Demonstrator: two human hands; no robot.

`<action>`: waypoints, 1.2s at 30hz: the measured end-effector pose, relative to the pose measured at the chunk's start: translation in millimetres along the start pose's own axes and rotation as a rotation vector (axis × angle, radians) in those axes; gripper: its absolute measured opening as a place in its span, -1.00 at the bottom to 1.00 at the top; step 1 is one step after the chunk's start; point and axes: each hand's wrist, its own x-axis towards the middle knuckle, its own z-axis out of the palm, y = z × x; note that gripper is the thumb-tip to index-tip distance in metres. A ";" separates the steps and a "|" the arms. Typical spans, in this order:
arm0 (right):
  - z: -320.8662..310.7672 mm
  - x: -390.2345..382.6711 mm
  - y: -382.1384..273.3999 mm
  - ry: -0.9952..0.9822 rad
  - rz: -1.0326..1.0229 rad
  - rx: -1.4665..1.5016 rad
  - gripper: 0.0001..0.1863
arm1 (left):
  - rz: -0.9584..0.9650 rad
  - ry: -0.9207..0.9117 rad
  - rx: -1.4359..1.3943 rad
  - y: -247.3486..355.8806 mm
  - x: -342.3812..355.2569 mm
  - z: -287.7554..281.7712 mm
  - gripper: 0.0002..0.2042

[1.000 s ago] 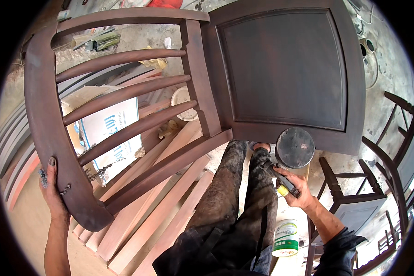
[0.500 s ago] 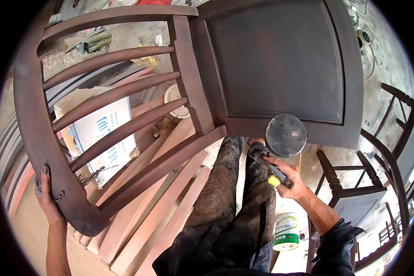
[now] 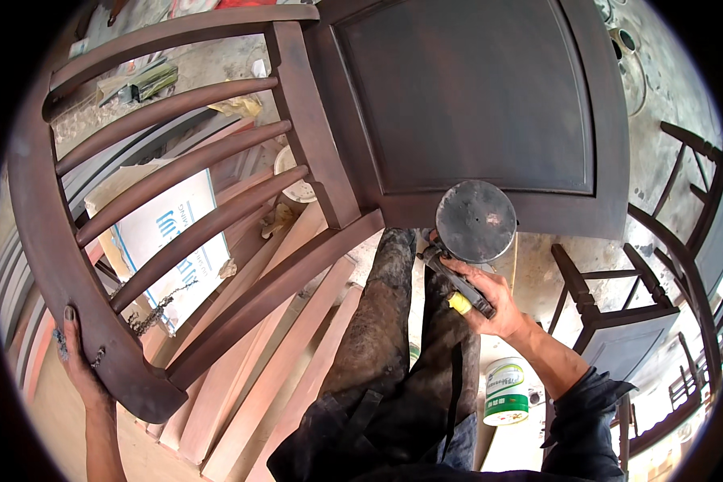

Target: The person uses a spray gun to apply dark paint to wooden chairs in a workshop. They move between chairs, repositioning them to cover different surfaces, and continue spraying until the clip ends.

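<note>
Head view. Dark brown chair (image 3: 309, 132) held over the floor (image 3: 655, 92), its slatted back to the left, its panelled seat (image 3: 466, 104) to the upper right. What bears its weight: cannot tell.

Left hand (image 3: 86, 373): at the near left corner of the chair back. Thumb lies along the face of the broad outer rail; remaining fingers wrap behind it, mostly hidden. Grip taken as closed around the rail. A grey fluffy wad (image 3: 60, 344) sits just beside the thumb.

Right hand (image 3: 496, 301): fingers curled around the black handle of a spray gun (image 3: 475, 221). Its round dark cup overlaps the seat's near edge in this view; contact cannot be judged. A yellow fitting (image 3: 459, 303) shows beside the handle.

Beyond the slats, a white carton (image 3: 169, 237) with blue print lies near bare wooden boards (image 3: 293, 369). Right of the legs, a white-and-green bucket (image 3: 506, 398); farther right, another dark chair (image 3: 627, 341) with a pale panel.
</note>
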 end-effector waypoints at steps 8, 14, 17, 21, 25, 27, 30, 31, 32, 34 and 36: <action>4.8 -15.9 2.2 -0.019 0.047 -0.007 -0.39 | 0.007 0.049 0.003 7.4 -9.1 14.9 -0.45; 5.4 -25.1 4.3 0.008 0.040 -0.033 -0.39 | 0.001 0.003 0.014 7.7 -7.3 9.5 -0.45; 5.7 -13.4 6.2 0.029 -0.002 -0.015 -0.38 | -0.023 -0.023 0.022 6.9 -5.4 5.2 -0.46; 7.4 -2.8 8.1 0.041 -0.028 0.017 -0.36 | -0.014 -0.036 0.023 8.1 -7.5 6.0 -0.44; 9.3 -10.2 11.3 0.037 -0.034 0.000 -0.37 | -0.011 -0.034 0.027 8.2 -7.2 4.2 -0.42; 7.9 -17.9 11.0 0.011 0.000 -0.008 -0.39 | -0.028 -0.049 0.023 9.0 -6.8 1.2 -0.42; 6.7 -25.7 9.0 -0.001 0.028 -0.015 -0.40 | -0.045 -0.036 0.011 9.7 -7.9 2.1 -0.41; 6.4 -27.5 8.2 0.000 0.034 -0.016 -0.41 | -0.031 -0.019 0.017 9.5 -8.4 3.3 -0.42; 6.1 -29.2 7.6 0.000 0.038 -0.016 -0.41 | -0.017 -0.002 0.024 9.2 -9.0 4.3 -0.44; 4.2 -35.0 12.7 -0.008 0.045 -0.029 -0.42 | -0.011 0.002 0.007 7.2 -7.9 6.1 -0.44; 4.5 -29.0 7.1 -0.013 0.052 -0.028 -0.42 | -0.021 -0.010 -0.048 4.0 -7.4 3.3 -0.43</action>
